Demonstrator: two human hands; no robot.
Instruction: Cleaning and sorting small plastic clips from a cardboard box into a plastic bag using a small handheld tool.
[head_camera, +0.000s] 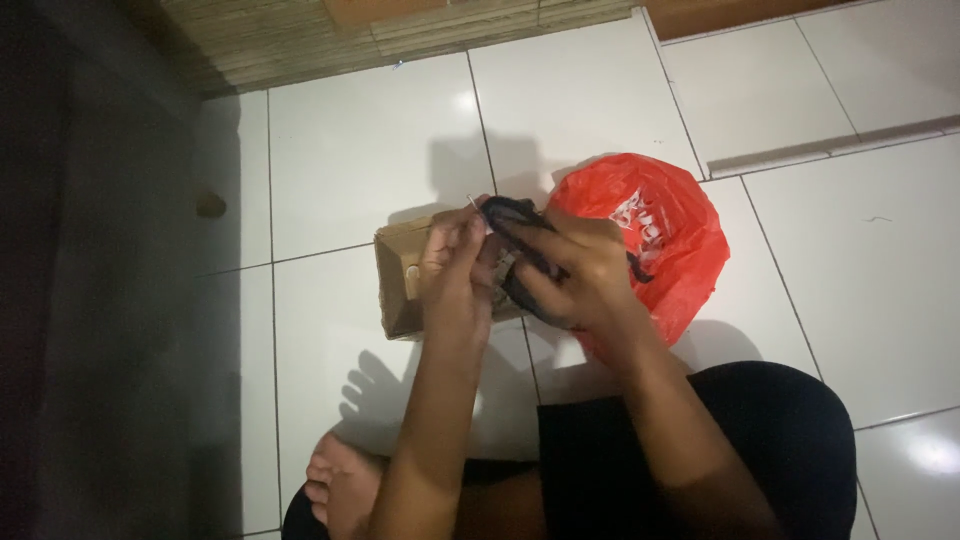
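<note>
- Dark, limp piece of cloth (520, 235), crumpled and bunched, held above the white tiled floor (370, 150).
- Right hand (580, 275) grips it.
- Left hand (455, 255) pinches a thin needle (472, 203) at its edge.
- Below: small brown cardboard box (400, 280), red plastic bag (665, 235).

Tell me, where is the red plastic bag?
The red plastic bag lies on the white tiled floor, just beyond the right hand, right of the cardboard box.
</note>
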